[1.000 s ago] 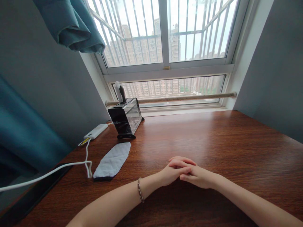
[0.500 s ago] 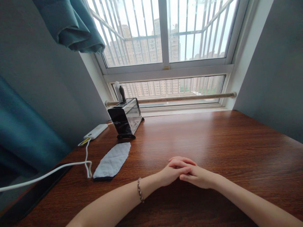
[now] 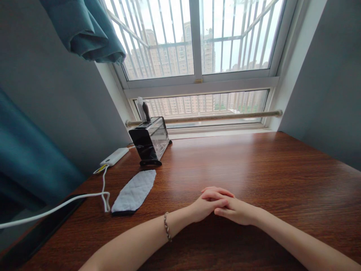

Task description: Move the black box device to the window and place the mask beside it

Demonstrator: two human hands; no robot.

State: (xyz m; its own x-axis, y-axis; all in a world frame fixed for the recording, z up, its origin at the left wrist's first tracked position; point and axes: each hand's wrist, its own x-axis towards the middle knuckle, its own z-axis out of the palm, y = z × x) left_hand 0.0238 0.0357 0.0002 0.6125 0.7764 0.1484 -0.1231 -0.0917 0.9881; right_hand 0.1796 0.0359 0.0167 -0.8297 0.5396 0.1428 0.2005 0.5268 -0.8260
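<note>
My left hand and my right hand are clasped together above the wooden table, close to its near side. The fingers overlap and look interlaced, with the left hand's fingers lying over the right hand. Both hands are closed, and no object shows between them. Some fingers and both palms are hidden. A chain bracelet circles my left wrist. Left of the hands lies a flat pale cloth piece with a dark edge.
Behind the cloth stands a black box with clear sides, white tissue and a dark handle-like piece rising from its top. A white power bank and white cable lie at the left edge. A barred window and blue curtain are beyond.
</note>
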